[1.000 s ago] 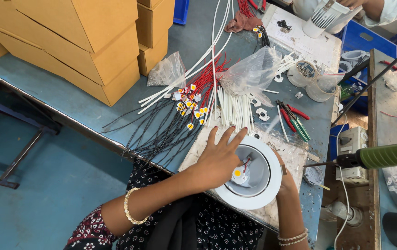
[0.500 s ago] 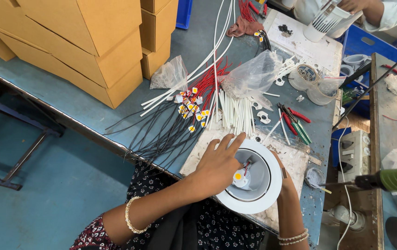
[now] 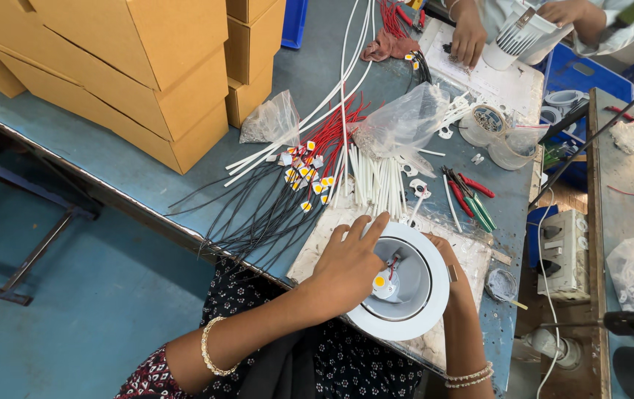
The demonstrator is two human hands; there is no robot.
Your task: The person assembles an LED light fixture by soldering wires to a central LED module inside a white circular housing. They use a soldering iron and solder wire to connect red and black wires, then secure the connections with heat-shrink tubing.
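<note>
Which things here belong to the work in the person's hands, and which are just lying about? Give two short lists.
In hand:
left hand
right hand
white round lamp housing
small yellow LED chip inside it

Lying about:
cardboard boxes
red and green pliers
clear plastic bags
bundle of black wires
white sleeves

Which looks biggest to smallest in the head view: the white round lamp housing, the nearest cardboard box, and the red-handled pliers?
1. Nearest cardboard box, though it sits nearer the camera.
2. White round lamp housing, held by left hand and right hand.
3. Red-handled pliers.
</note>
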